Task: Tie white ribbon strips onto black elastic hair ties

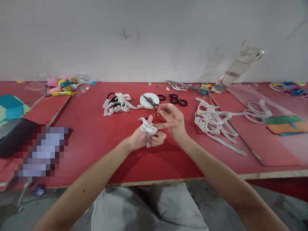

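Observation:
My left hand [144, 136] is closed on a strip of white printed ribbon [147, 127], wound in loops round its fingers with a short end hanging down. My right hand [172, 118] hovers just right of it, fingers apart and slightly curled, holding nothing I can make out. Both hands are above the red table [96, 141]. Just beyond them lies a white ribbon spool [149, 100] with scissors [150, 101] resting on top.
A pile of cut ribbon pieces [116, 104] lies left of the spool, and black rings [176, 100] lie to its right. Long loose ribbon [216, 123] spreads at the right. Glue tubes in a clear bag [64, 87] and coloured foam sheets [9, 107] sit far left. Coloured paper [286, 125] lies right.

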### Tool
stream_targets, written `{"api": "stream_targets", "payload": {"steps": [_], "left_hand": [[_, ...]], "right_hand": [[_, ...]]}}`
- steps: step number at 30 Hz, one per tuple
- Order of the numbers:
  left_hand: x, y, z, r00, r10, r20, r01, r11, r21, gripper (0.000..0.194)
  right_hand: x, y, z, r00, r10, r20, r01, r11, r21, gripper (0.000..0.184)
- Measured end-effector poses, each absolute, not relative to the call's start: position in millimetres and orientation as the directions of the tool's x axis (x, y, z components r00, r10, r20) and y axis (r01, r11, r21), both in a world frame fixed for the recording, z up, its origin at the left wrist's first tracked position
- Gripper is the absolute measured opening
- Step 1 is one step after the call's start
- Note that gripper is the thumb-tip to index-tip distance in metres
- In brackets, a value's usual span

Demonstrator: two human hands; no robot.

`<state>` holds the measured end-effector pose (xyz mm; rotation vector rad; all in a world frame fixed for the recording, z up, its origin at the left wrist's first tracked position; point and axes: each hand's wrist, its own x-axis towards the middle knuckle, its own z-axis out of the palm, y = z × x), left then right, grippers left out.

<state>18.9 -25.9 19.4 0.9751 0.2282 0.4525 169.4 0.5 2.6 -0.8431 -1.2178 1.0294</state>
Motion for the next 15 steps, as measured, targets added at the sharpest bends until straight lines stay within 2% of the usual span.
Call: {"api": "stream_targets", "payload": {"steps": [3, 5, 6, 8, 10, 12, 15], "left_hand": [[17.4, -21.9, 20.5, 0.809, 0.588, 0.006, -0.317, 0.426, 0.847, 0.076], [16.7, -18.8, 20.1, 0.749, 0.663, -0.013, -0.349, 0.411, 0.842, 0.071], [16.6, -17.4, 19.5, 0.720, 0.693, -0.028, -0.362, 0.410, 0.837, 0.068], [16.6, -15.0, 17.7, 0.680, 0.731, -0.065, -0.379, 0.426, 0.822, 0.061], [16.7, -13.4, 15.2, 0.667, 0.736, -0.115, -0.374, 0.464, 0.803, 0.055], [16.4, -12.7, 12.9, 0.665, 0.728, -0.164, -0.358, 0.504, 0.786, 0.055], [15.4, -12.9, 11.9, 0.651, 0.734, -0.195, -0.347, 0.516, 0.783, 0.054]], "right_hand": [[173.9, 0.5, 1.5, 0.175, 0.925, 0.339, -0.229, 0.373, -0.899, 0.011], [175.7, -2.8, 4.0, 0.226, 0.877, 0.425, -0.108, 0.456, -0.883, 0.012], [175.8, -5.2, 5.9, 0.195, 0.845, 0.498, 0.000, 0.508, -0.861, 0.014], [174.5, -9.9, 10.0, 0.010, 0.772, 0.635, 0.210, 0.620, -0.756, 0.014], [171.6, -12.9, 12.6, -0.192, 0.692, 0.696, 0.314, 0.715, -0.624, 0.009], [168.7, -13.6, 13.1, -0.297, 0.632, 0.716, 0.319, 0.772, -0.550, 0.007], [166.3, -12.9, 11.7, -0.351, 0.600, 0.719, 0.245, 0.800, -0.548, 0.010]]}}
